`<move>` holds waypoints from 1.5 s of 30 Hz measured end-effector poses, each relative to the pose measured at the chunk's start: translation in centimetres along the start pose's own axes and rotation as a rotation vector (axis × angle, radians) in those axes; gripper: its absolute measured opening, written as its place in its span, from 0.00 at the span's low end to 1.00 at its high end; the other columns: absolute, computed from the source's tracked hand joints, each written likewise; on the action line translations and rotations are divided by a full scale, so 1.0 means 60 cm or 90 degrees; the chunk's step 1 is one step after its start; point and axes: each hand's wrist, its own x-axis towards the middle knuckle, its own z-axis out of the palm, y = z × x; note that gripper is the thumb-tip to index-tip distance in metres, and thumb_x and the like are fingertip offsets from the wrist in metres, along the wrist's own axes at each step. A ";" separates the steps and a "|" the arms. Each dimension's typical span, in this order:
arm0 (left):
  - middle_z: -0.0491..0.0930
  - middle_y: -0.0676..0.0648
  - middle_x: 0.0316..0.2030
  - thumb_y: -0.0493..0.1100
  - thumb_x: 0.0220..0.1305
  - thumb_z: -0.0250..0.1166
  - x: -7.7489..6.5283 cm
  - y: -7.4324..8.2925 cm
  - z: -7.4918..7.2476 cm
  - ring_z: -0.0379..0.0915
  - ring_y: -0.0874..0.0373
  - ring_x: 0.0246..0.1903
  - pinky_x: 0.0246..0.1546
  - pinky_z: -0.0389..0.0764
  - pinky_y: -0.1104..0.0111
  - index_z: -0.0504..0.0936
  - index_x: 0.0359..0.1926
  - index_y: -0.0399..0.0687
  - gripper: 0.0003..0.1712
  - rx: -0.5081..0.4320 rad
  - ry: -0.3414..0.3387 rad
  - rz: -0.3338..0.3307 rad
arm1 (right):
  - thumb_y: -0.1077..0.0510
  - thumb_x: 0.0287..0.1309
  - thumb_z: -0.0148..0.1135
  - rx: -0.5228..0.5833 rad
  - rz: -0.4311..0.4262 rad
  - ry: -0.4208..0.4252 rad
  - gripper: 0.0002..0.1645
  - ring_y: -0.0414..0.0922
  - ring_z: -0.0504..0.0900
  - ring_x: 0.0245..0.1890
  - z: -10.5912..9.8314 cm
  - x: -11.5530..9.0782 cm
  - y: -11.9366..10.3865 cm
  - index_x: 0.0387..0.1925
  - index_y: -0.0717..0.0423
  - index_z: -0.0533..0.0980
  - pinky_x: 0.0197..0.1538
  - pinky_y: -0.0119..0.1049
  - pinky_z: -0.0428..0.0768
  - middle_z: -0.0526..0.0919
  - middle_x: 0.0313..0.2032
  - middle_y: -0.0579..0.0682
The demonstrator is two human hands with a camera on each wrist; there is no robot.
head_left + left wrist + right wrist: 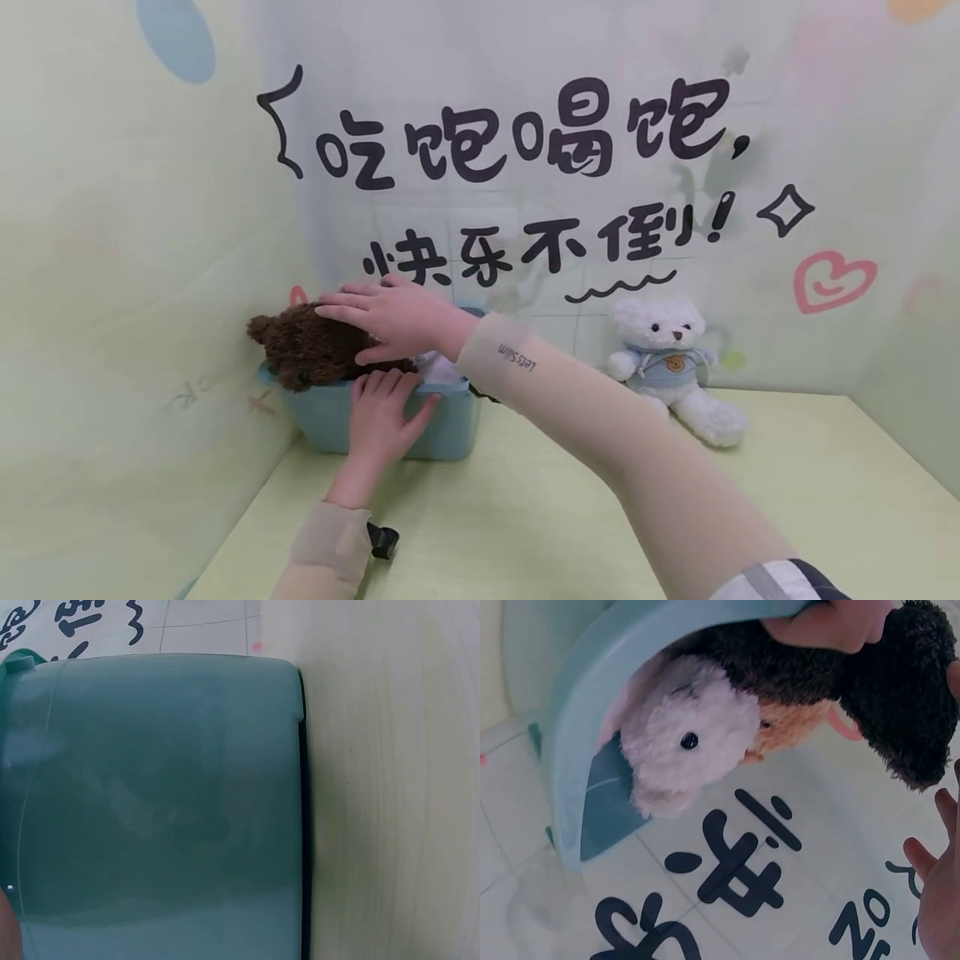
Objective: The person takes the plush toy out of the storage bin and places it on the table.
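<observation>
A light blue plastic bin (442, 425) holds several plush toys. A dark brown plush (307, 342) lies on top, partly over the left rim. My right hand (397, 317) is above it with fingers straight, the fingertips on or just over its fur; contact cannot be told for certain. My left hand (382, 417) grips the bin's front rim, fingers bent over the edge beside the brown plush, thumb outside. The right wrist view shows a white plush (690, 735) and a tan plush (791, 727) inside. In the left wrist view the bin's outer wall (150, 787) fills much of the frame.
A white teddy bear (675, 358) in a light blue top sits against the back wall, right of the bin. The bin stands in the far left corner of the pale wood table (555, 517). Printed cloth walls (120, 250) rise behind and at the sides.
</observation>
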 end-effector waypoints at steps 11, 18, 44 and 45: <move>0.75 0.50 0.35 0.62 0.57 0.51 -0.007 -0.003 -0.004 0.66 0.50 0.43 0.49 0.55 0.54 0.76 0.35 0.52 0.21 0.009 -0.032 -0.003 | 0.26 0.49 0.39 0.042 -0.013 -0.021 0.49 0.37 0.34 0.65 0.013 0.022 -0.032 0.65 0.33 0.31 0.59 0.45 0.54 0.31 0.66 0.35; 0.75 0.50 0.31 0.63 0.57 0.51 0.000 -0.003 -0.005 0.67 0.51 0.40 0.50 0.54 0.53 0.77 0.33 0.51 0.22 0.008 -0.010 0.005 | 0.23 0.40 0.46 0.163 0.097 -0.037 0.53 0.41 0.52 0.63 0.022 0.010 -0.013 0.62 0.22 0.29 0.55 0.49 0.58 0.49 0.65 0.39; 0.75 0.49 0.28 0.62 0.56 0.53 0.004 -0.001 -0.001 0.65 0.49 0.30 0.40 0.59 0.54 0.77 0.33 0.50 0.21 -0.003 0.036 0.019 | 0.25 0.33 0.57 0.313 0.320 -0.005 0.59 0.43 0.64 0.56 0.058 0.034 0.009 0.65 0.28 0.37 0.49 0.55 0.63 0.56 0.62 0.45; 0.75 0.49 0.28 0.62 0.56 0.53 0.004 -0.001 -0.001 0.65 0.49 0.30 0.40 0.59 0.54 0.77 0.33 0.50 0.21 -0.003 0.036 0.020 | 0.25 0.35 0.57 0.315 0.310 -0.011 0.59 0.43 0.63 0.57 0.058 0.035 0.011 0.65 0.27 0.36 0.51 0.56 0.60 0.55 0.63 0.44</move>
